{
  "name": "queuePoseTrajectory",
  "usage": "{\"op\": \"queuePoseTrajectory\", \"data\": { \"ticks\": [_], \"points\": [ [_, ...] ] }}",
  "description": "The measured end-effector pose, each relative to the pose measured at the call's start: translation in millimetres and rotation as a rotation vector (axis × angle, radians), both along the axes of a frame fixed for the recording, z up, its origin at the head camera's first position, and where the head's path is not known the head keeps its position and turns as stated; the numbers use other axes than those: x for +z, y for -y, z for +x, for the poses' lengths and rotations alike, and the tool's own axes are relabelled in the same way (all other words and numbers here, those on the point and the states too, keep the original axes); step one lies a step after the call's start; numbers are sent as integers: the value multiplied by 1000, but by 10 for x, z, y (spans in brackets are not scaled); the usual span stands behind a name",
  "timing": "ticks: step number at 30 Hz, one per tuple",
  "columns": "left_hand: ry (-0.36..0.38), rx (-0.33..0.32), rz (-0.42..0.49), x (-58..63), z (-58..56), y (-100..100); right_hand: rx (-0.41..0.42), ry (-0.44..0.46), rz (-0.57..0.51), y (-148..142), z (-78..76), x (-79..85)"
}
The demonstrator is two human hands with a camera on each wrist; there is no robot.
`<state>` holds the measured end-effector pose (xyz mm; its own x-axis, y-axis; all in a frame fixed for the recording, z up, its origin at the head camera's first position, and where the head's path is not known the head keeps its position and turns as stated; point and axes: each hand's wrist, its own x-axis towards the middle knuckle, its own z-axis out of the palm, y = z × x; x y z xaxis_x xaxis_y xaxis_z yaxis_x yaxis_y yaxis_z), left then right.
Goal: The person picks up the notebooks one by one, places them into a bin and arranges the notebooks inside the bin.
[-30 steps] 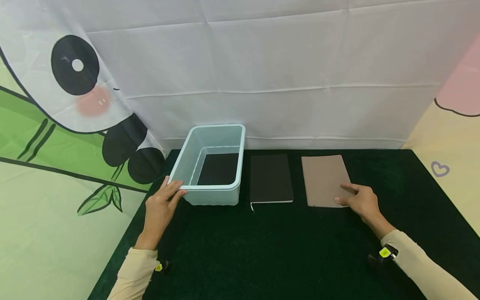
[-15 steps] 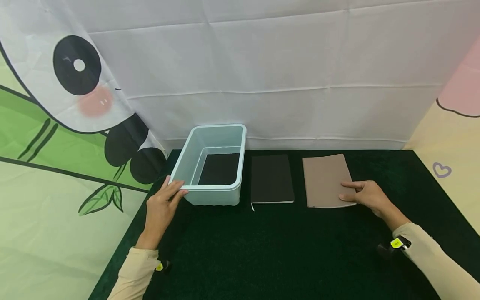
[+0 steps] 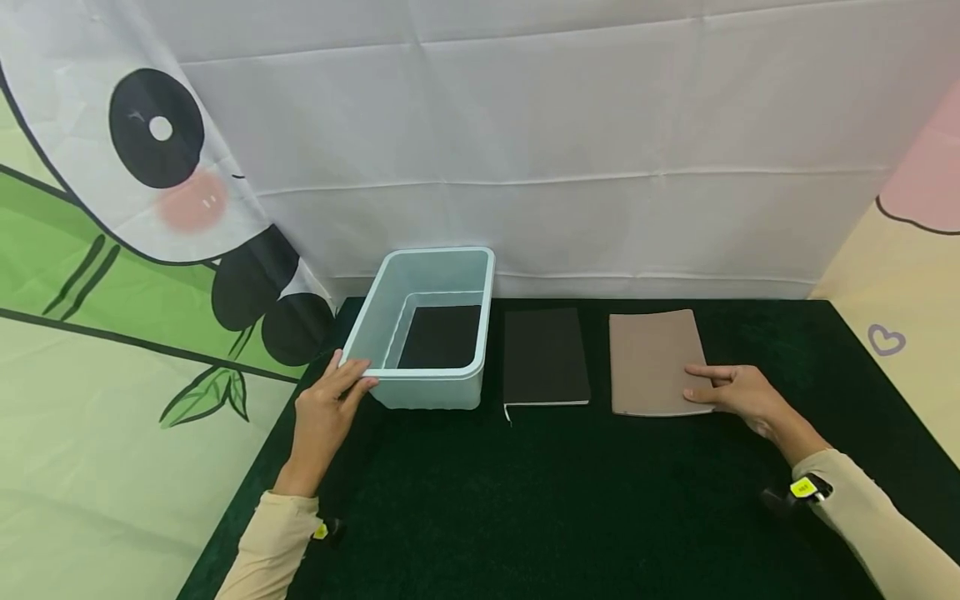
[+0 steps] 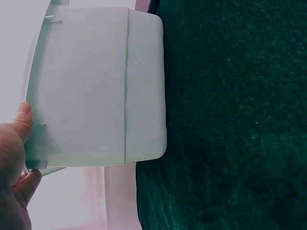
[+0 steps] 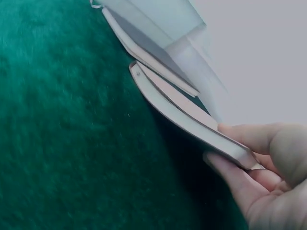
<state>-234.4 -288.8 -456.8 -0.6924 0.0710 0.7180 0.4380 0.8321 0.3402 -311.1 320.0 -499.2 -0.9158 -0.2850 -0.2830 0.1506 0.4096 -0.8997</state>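
Observation:
My left hand (image 3: 322,417) grips the near left corner of a pale blue plastic bin (image 3: 427,392), thumb outside and fingers over the rim. The left wrist view has that thumb (image 4: 23,117) against the bin's wall (image 4: 86,91). A flat black rectangle (image 3: 441,337) lies on the bin's floor. Over on the right, my right hand (image 3: 746,396) pinches the right edge of a tan-covered notebook (image 3: 652,362). In the right wrist view its thick page edge (image 5: 177,112) faces the camera, with a dark shadow below the held end.
Between bin and tan notebook lies a black notebook (image 3: 546,358) with a white ribbon marker at its near left corner. All stand on a dark green cloth-covered table (image 3: 525,500). A white fabric backdrop (image 3: 555,167) rises directly behind the table's far edge.
My right hand has slid slightly right, from lying farther over the tan notebook to holding it nearer its right edge. The left hand and bin stay in place.

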Motion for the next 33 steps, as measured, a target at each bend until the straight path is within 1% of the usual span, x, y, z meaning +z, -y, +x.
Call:
{"op": "queuePoseTrajectory", "data": {
  "ticks": [3, 6, 9, 11, 13, 15, 20, 22, 25, 29, 33],
  "points": [
    [-2, -2, -1, 28, 8, -10, -22, 26, -63, 4, 26, -6],
    [-3, 1, -3, 29, 3, -11, -48, 50, -128, 11, 36, -8],
    [4, 11, -6, 24, 2, -10, -66, 57, -159, 13, 58, 1],
    [12, 18, -8, 16, 9, -11, -87, 62, -198, 13, 84, 16],
    [20, 22, -10, 12, 14, -11, -106, 63, -247, 11, 116, 43],
    [22, 24, -12, 10, 18, -10, -129, 79, -330, 12, 144, 84],
    [-2, 6, -8, 17, 12, 0, -150, 131, -547, 69, 181, 251],
    [-11, -2, -7, 22, 11, 2, -144, 145, -604, 111, 185, 337],
    [-6, -1, -11, 25, 5, 9, -142, 156, -649, 186, 183, 471],
    [2, 11, -20, 17, 1, 24, -137, 156, -682, 307, 186, 653],
    [-10, 9, -21, 10, 10, 31, -124, 155, -705, 444, 188, 829]
  ]
}}
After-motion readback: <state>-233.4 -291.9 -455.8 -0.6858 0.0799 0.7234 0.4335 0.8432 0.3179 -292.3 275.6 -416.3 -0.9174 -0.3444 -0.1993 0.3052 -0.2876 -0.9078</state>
